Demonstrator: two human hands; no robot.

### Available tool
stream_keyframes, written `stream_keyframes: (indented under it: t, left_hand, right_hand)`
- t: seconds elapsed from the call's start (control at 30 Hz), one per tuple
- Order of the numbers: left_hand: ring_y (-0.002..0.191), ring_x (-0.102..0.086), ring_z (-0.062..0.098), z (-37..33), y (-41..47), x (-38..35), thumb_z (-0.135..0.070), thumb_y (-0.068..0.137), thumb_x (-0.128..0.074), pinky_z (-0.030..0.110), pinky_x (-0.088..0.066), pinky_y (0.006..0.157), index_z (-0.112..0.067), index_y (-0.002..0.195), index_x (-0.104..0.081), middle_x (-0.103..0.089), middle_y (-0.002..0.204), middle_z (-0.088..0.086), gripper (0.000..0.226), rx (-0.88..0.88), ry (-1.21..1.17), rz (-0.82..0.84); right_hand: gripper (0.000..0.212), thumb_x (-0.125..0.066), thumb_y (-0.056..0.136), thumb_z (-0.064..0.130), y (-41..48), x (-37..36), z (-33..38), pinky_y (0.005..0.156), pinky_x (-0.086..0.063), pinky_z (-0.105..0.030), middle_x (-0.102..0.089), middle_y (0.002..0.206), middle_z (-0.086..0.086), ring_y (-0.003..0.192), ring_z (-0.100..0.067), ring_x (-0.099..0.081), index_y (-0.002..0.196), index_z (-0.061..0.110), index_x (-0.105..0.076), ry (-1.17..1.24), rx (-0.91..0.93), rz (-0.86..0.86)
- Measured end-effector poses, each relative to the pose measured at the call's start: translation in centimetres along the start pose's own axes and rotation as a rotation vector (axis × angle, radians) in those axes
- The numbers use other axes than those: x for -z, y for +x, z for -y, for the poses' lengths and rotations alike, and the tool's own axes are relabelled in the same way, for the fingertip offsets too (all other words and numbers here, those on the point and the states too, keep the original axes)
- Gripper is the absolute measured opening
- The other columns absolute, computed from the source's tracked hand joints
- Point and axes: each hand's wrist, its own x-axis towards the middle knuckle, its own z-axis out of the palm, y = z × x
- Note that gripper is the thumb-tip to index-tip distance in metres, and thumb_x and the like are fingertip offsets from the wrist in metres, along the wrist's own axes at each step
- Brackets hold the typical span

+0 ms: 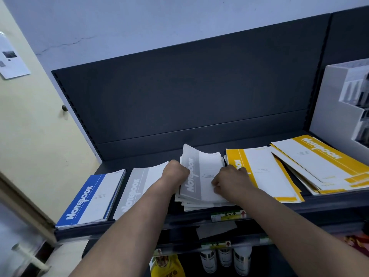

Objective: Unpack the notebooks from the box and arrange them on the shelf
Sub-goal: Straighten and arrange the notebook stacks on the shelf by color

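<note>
Middle grey stack (pixel 201 176) of notebooks is found lying flat on the shelf (pixel 139 228), its top cover bowed upward at the far end. Its left edge is gripped by the left hand (pixel 175 173), fingers curled round it. Its right edge is held by the right hand (pixel 232 180), fingers curled onto the top cover; thumb hidden. Just left of this stack a second grey stack (pixel 137 188) is seen, then blue notebooks (pixel 89 198). Just right, yellow notebooks (pixel 263 170); further right, a fanned yellow pile (pixel 319 162).

Dark shelf (pixel 89 230) under notebook stacks (pixel 205 172)
</note>
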Motion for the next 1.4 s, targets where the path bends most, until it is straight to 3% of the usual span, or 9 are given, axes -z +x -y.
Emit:
stream_keyframes:
  t: [0.1, 0.27, 0.37, 0.47, 0.6, 0.7, 0.8, 1.03, 1.4]
  left_hand:
    - [0.09, -0.066, 0.034, 0.4, -0.4, 0.4, -0.009, 0.084, -0.056, 0.043, -0.056, 0.079, -0.01, 0.086, -0.052, -0.065, 0.094, 0.013, 0.005, -0.03, -0.09, -0.017]
    - [0.08, -0.065, 0.031, 1.5, -2.1, 2.2, -0.009, 0.09, -0.054, 0.051, -0.056, 0.076, -0.016, 0.088, -0.048, -0.065, 0.092, 0.014, 0.009, -0.122, -0.376, -0.016]
    - [0.076, -0.055, 0.024, 1.9, -3.1, 2.8, -0.008, 0.096, -0.05, 0.044, -0.052, 0.069, -0.018, 0.094, -0.049, -0.055, 0.086, 0.01, 0.011, -0.281, -0.486, -0.002]
    - [0.079, -0.057, 0.022, 1.6, -3.6, 2.9, -0.007, 0.099, -0.046, 0.043, -0.052, 0.072, -0.023, 0.1, -0.049, -0.058, 0.09, 0.007, 0.016, -0.359, -0.609, 0.024]
    - [0.083, -0.055, 0.016, 1.6, -3.9, 2.1, -0.007, 0.1, -0.042, 0.037, -0.049, 0.071, -0.019, 0.107, -0.046, -0.059, 0.097, 0.004, 0.015, -0.407, -0.569, 0.042]
    - [0.081, -0.052, 0.01, 1.7, -4.2, 0.8, -0.01, 0.101, -0.044, 0.023, -0.048, 0.066, -0.013, 0.112, -0.042, -0.057, 0.102, 0.005, 0.011, -0.426, -0.479, 0.007]
    - [0.083, -0.052, 0.01, 1.4, -3.9, 0.2, -0.01, 0.101, -0.044, 0.017, -0.047, 0.061, -0.015, 0.113, -0.041, -0.055, 0.111, 0.011, 0.014, -0.404, -0.465, -0.037]
    - [0.088, -0.061, 0.012, 0.5, -4.6, 1.5, 0.001, 0.095, -0.048, 0.035, -0.054, 0.08, -0.024, 0.103, -0.053, -0.065, 0.098, -0.003, 0.026, -0.434, -0.569, -0.051]
    - [0.093, -0.07, 0.017, 5.7, -1.9, 13.2, 0.003, 0.082, -0.063, 0.041, -0.057, 0.087, -0.027, 0.125, -0.064, -0.074, 0.099, -0.007, 0.052, -0.293, -0.392, -0.198]
  right_hand:
    - [0.039, -0.059, 0.089, 0.029, -0.5, 0.0, -0.6, 0.098, -0.037, -0.037, -0.054, 0.13, -0.001, 0.124, -0.021, -0.045, 0.128, 0.025, -0.057, 0.237, -0.035, -0.079]
    - [0.078, -0.051, 0.098, 0.017, -0.9, 2.6, -1.2, 0.107, -0.031, -0.033, -0.018, 0.158, -0.003, 0.142, -0.021, -0.026, 0.153, 0.014, 0.003, 1.02, -0.221, -0.2]
    - [0.067, -0.042, 0.1, 0.015, -0.5, 3.6, -0.5, 0.091, -0.042, -0.033, -0.038, 0.146, 0.005, 0.12, -0.02, -0.048, 0.153, 0.023, -0.002, 1.296, -0.192, -0.153]
    - [0.044, -0.035, 0.098, 0.006, -0.3, 4.1, 0.3, 0.08, -0.046, -0.032, -0.054, 0.125, 0.005, 0.104, -0.013, -0.053, 0.138, 0.022, -0.03, 1.285, -0.1, -0.352]
    - [0.042, -0.033, 0.096, 0.001, -0.3, 3.8, 0.8, 0.073, -0.041, -0.022, -0.05, 0.118, 0.004, 0.099, -0.012, -0.049, 0.134, 0.019, -0.031, 1.172, -0.013, -0.428]
    - [0.069, -0.038, 0.091, -0.008, -0.4, 2.1, 1.4, 0.111, -0.033, -0.034, -0.031, 0.146, 0.001, 0.133, -0.016, -0.033, 0.149, 0.015, -0.01, 1.098, 0.01, -0.429]
    - [0.083, -0.04, 0.088, -0.011, 0.0, 0.7, 1.5, 0.12, -0.019, -0.043, -0.014, 0.158, 0.0, 0.146, -0.015, -0.015, 0.153, 0.017, 0.005, 1.068, 0.002, -0.455]
    - [0.076, -0.034, 0.096, -0.003, -0.4, 2.7, 1.1, 0.1, -0.033, -0.023, -0.026, 0.156, 0.008, 0.136, -0.015, -0.035, 0.153, 0.03, 0.002, 0.983, -0.043, -0.498]
    - [0.067, -0.034, 0.099, 0.01, 4.1, 5.4, 11.1, 0.08, -0.036, -0.028, -0.043, 0.134, -0.013, 0.116, -0.026, -0.046, 0.153, 0.017, 0.004, 0.705, -0.041, -0.249]
